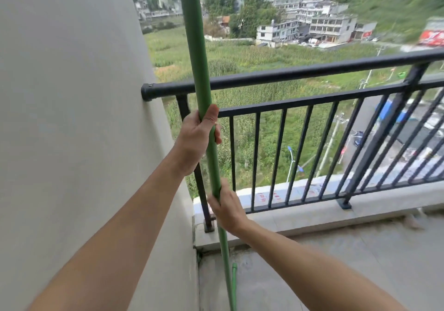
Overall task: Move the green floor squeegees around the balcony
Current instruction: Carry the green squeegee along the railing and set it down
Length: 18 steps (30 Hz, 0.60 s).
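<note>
Two bare forearms enter from the near edge of the view. No sleeves, gloves, watches, rings or bands show on either arm, from the frame edge to the fingertips. The left hand (195, 140) shows its back, with the thumb seen from the side and a short, unpainted thumbnail. The right hand (227, 208) also shows its back; its knuckles and wrist are unmarked.

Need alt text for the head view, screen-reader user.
Both hands grip a near-upright green pole, left hand above right hand, in a balcony corner between a pale wall and a black railing. A second thin green handle shows beside it near the concrete floor; fields and buildings lie beyond.
</note>
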### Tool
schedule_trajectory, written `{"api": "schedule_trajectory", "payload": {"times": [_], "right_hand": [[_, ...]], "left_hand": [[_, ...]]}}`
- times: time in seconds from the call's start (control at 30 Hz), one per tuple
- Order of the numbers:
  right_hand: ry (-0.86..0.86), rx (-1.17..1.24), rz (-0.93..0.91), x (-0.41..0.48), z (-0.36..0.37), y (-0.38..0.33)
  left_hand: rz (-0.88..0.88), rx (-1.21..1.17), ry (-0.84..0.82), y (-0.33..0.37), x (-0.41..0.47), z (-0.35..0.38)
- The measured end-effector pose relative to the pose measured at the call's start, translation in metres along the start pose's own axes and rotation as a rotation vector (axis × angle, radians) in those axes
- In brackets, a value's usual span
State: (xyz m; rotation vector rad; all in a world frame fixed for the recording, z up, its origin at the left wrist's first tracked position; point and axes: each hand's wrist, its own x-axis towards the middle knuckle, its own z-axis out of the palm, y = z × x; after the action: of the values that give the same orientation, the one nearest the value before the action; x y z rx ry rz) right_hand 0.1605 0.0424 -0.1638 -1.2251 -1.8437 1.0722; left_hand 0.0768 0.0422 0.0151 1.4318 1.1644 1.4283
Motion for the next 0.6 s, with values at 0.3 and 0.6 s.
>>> {"api": "schedule_trajectory", "payload": {"times": [0.3, 0.6], "right_hand": [[0.228, -0.067, 0.124, -0.048, -0.101, 0.062], [0.411, -0.149, 0.235, -0.111, -0.218, 0.113]], "left_hand": [[-0.05, -0.109, -0.292, -0.012, 0.001, 0.119], [-0.076, -0.144, -0.532, 0.008, -0.007, 0.26]]}}
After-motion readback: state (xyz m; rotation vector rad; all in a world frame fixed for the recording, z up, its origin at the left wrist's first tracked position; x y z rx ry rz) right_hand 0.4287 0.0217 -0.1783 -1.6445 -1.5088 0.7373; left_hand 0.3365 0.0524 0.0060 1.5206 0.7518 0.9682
